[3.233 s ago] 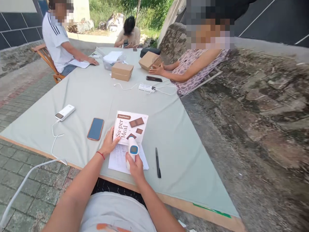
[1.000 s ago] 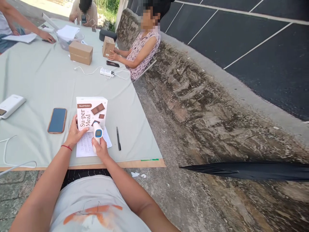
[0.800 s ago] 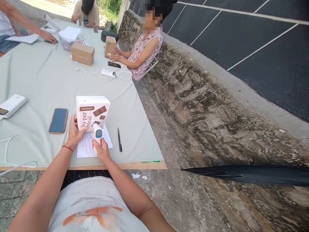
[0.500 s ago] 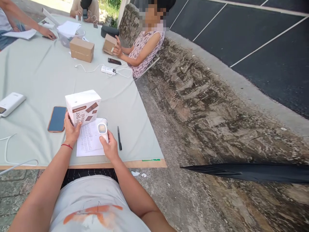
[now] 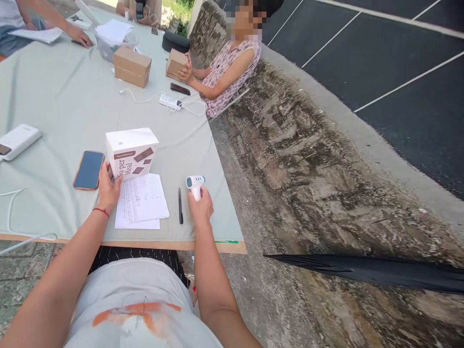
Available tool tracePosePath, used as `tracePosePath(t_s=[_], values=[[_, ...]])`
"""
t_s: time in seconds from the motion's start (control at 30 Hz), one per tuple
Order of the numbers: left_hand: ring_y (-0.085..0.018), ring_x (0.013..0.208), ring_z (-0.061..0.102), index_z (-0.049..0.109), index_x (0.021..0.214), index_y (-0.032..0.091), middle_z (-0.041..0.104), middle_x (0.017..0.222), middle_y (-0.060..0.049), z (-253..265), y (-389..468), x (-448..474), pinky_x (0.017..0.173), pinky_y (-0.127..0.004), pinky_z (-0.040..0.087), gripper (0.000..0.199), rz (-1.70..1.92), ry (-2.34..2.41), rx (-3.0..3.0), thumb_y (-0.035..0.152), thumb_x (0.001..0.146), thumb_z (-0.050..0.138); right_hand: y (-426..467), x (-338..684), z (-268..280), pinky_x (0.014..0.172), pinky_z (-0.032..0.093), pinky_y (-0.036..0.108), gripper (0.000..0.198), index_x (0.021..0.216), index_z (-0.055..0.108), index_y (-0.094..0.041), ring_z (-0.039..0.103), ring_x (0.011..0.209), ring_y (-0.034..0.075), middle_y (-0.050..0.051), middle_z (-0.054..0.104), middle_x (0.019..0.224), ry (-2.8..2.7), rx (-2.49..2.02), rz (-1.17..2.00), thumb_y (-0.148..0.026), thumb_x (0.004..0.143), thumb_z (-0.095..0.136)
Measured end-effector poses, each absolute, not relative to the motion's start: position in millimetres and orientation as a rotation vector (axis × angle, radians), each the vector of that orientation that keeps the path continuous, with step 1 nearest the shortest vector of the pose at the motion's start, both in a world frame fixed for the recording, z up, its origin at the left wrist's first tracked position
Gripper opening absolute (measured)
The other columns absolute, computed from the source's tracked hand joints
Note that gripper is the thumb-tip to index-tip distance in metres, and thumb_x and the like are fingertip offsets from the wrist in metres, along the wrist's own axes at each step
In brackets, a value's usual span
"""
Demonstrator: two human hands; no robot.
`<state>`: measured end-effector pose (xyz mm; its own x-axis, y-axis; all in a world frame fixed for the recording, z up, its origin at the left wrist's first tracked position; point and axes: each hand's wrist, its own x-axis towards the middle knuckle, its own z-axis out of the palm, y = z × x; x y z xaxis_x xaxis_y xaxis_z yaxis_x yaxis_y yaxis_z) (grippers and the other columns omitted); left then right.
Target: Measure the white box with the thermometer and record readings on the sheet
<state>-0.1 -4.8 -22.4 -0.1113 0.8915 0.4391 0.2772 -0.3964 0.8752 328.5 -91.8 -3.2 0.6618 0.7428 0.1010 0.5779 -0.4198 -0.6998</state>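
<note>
My left hand [image 5: 109, 187] grips the lower left corner of a white cardboard box [image 5: 132, 153] printed with brown bars and the words "Super Meal". The box stands upright at the top edge of some printed sheets [image 5: 143, 200]. My right hand [image 5: 201, 205] is closed around the handle of a white and blue infrared thermometer [image 5: 195, 182], to the right of the papers. A black pen [image 5: 180, 206] lies between the sheets and that hand. Just left of the box is a phone [image 5: 89, 169] in an orange-brown case.
A white power bank [image 5: 21, 141] and a white cable [image 5: 10, 217] lie at the left. Farther back are a brown carton [image 5: 132, 67], a power strip [image 5: 170, 102] and a plastic basket [image 5: 105, 50]. A seated person [image 5: 232, 72] holds another carton [image 5: 176, 64]. Other people sit at the far end.
My right hand has moved right with the thermometer, away from the papers and past the pen. The box stays in my left hand. The seated person's hands have come together at their carton.
</note>
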Motion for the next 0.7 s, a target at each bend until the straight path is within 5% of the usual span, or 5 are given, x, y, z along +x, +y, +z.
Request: tracePosePath(t_s=[0.2, 0.33, 0.5, 0.7], values=[[-0.034, 0.140, 0.047, 0.042, 0.151, 0.025, 0.049, 0.139, -0.016, -20, -10, 7, 0.114, -0.055, 0.052, 0.062, 1.585, 1.317, 1.681, 0.030, 0.093, 0.063, -105, 324, -23, 0.099, 0.044, 0.044, 0.033, 0.113, 0.070, -0.016, 0.055, 0.111, 0.030, 0.016, 0.062, 0.118, -1.295, -2.019, -0.125, -0.033, 0.085, 0.061], [-0.031, 0.134, 0.055, 0.050, 0.145, 0.022, 0.052, 0.139, -0.015, -16, -11, 9, 0.113, -0.054, 0.053, 0.054, 1.601, 1.302, 1.681, 0.020, 0.092, 0.056, -110, 307, -27, 0.086, 0.047, 0.036, 0.037, 0.117, 0.069, -0.017, 0.059, 0.090, 0.024, 0.008, 0.065, 0.094, -1.415, -2.015, 0.147, -0.036, 0.089, 0.056], [-0.029, 0.130, 0.060, 0.052, 0.142, 0.022, 0.056, 0.140, -0.014, -14, -12, 9, 0.110, -0.053, 0.055, 0.051, 1.582, 1.313, 1.697, 0.017, 0.092, 0.052, -111, 301, -20, 0.079, 0.047, 0.035, 0.056, 0.135, 0.065, -0.016, 0.057, 0.081, 0.023, 0.007, 0.063, 0.088, -1.495, -1.931, 0.334, -0.030, 0.084, 0.046], [-0.032, 0.131, 0.058, 0.048, 0.145, 0.021, 0.055, 0.142, -0.016, -11, -14, 8, 0.109, -0.054, 0.054, 0.061, 1.491, 1.361, 1.782, 0.015, 0.085, 0.058, -116, 276, -7, 0.073, 0.051, 0.032, 0.043, 0.122, 0.065, -0.019, 0.058, 0.078, 0.019, 0.005, 0.060, 0.089, -1.218, -1.363, 0.682, -0.040, 0.089, 0.047]])
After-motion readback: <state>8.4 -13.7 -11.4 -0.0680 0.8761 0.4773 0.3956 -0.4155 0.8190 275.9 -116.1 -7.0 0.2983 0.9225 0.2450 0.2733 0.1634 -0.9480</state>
